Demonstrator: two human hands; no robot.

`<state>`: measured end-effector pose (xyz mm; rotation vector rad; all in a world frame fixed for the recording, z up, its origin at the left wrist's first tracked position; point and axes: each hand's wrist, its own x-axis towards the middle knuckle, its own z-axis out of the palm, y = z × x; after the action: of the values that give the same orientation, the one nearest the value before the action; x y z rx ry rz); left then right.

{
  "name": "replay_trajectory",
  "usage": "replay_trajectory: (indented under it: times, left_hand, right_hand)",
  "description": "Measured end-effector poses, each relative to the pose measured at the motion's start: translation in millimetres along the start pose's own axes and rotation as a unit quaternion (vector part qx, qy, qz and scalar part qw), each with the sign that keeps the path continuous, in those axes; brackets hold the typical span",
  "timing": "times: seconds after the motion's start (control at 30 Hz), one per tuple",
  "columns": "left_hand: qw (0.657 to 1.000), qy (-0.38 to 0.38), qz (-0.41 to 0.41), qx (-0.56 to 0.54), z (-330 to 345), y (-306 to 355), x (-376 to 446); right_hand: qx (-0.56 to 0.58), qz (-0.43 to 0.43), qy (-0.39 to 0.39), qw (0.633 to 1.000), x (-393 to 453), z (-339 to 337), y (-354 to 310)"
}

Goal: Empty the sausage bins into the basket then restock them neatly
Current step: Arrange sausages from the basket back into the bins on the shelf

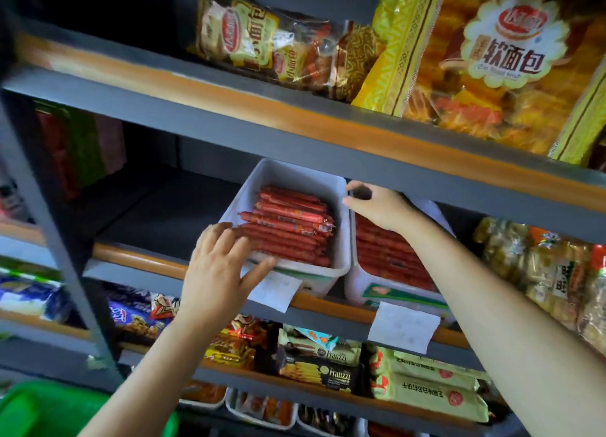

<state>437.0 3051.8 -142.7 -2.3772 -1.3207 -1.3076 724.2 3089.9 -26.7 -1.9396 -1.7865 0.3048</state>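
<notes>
1. Shop shelving, grey boards with orange edge strips; landmark is the left white bin point(331, 226) on the middle shelf point(137, 256).
2. Left bin holds a neat stack of red sausages point(288, 230). Just right of it, touching or nearly so, a second white bin point(355, 285) also holds red sausages.
3. Left hand point(216, 272) at the bin's front-left corner, fingers spread and nearly straight, resting on the sausage ends; grips nothing.
4. Right hand point(377, 204) at the bin's back-right rim, fingers curled; contents of the grip, cannot tell.
5. Green basket point(42, 410) far below-left of the bin.
6. Judgement: sausages light, slick-wrapped, fairly stiff; scoop bundles from both ends.
</notes>
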Motion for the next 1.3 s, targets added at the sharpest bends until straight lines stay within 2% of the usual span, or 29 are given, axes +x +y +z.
replay_trajectory:
  times: [0.07, 0.13, 0.2, 0.27, 0.3, 0.7, 0.87, 1.13, 1.3]
  left_hand:
    - [1.0, 0.017, -0.003, -0.021, 4.0, 0.0, -0.9]
    - [0.999, 0.036, 0.003, -0.035, 7.6, -2.2, -2.3]
    - [0.998, 0.049, 0.009, -0.04, 10.1, -3.8, -4.1]
    - [0.998, 0.06, 0.004, -0.036, 12.9, -3.9, -6.3]
    - [0.998, 0.063, -0.002, -0.03, 14.0, -3.4, -7.1]
    - [0.995, 0.086, -0.036, -0.032, 23.2, -0.7, -9.4]
    - [0.995, 0.081, -0.049, -0.035, 23.2, 2.3, -10.2]
    - [0.994, 0.087, -0.054, -0.038, 25.6, 4.2, -9.3]
    - [0.994, 0.082, -0.057, -0.043, 24.6, 4.2, -9.8]
  right_hand:
    - [-0.021, -0.048, -0.066, 0.996, -1.0, 19.8, -31.3]
    - [-0.065, -0.056, -0.165, 0.983, -3.2, 49.2, -56.9]
    - [-0.183, -0.051, -0.221, 0.957, 1.7, 79.1, -67.0]
    - [-0.29, -0.049, -0.223, 0.929, 12.8, 95.0, -64.6]
    - [-0.298, -0.041, -0.226, 0.926, 20.1, 96.2, -62.6]
    - [-0.237, 0.041, -0.225, 0.944, 83.9, 85.2, -45.0]
    - [-0.279, 0.022, -0.231, 0.932, 74.2, 90.4, -43.5]
    - [-0.285, 0.003, -0.246, 0.926, 37.4, 89.9, -55.2]
    - [-0.285, -0.009, -0.289, 0.914, 23.4, 84.1, -56.8]
